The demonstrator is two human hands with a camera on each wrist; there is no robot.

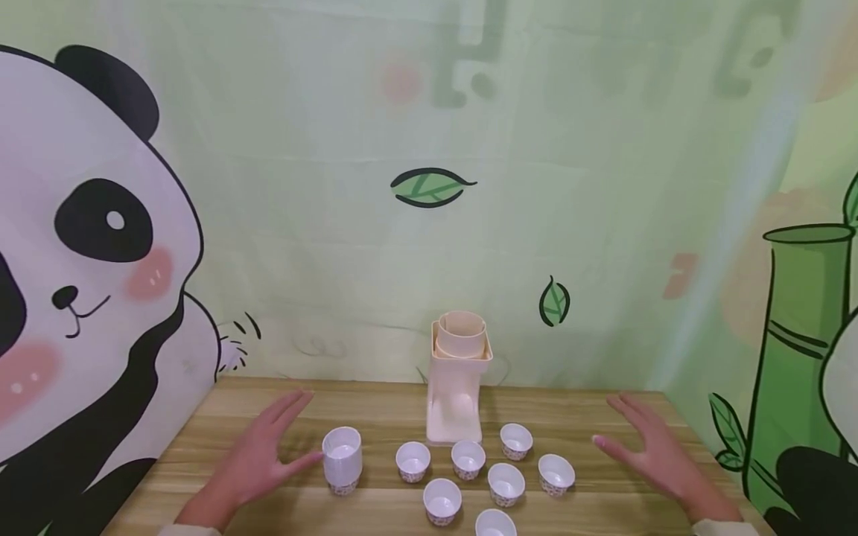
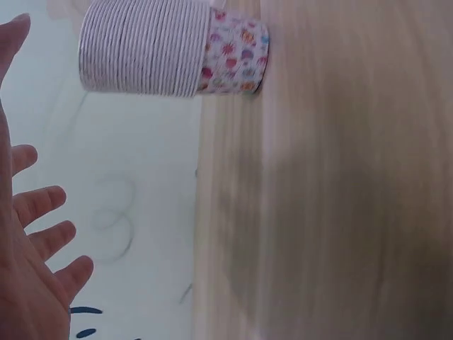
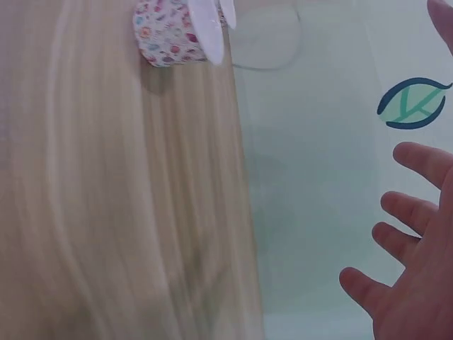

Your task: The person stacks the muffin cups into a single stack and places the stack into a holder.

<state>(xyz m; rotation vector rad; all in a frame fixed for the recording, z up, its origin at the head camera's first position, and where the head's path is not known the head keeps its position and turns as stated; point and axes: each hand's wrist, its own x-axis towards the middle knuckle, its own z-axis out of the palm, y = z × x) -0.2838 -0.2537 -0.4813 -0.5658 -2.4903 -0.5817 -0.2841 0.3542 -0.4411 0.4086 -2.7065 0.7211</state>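
Observation:
My left hand (image 1: 258,447) hovers over the table's left side with fingers spread, holding nothing. Just right of its thumb stands a tall stack of paper cups (image 1: 342,461); the left wrist view shows the stack's many white rims (image 2: 145,48) above a flower-patterned base. On the right, my right hand (image 1: 660,458) is held out empty, fingers extended. Nearest to it is a single patterned cup (image 1: 555,474), with a cup (image 3: 173,32) also visible in the right wrist view. Several more single cups, such as this one (image 1: 442,502), stand upright between the hands.
Behind the cups stands a pale pink dispenser-like stand (image 1: 454,402) with a round cup-shaped part (image 1: 461,335) on top. The wooden table (image 1: 382,406) meets a green cloth backdrop (image 1: 322,246) printed with a panda, leaves and bamboo.

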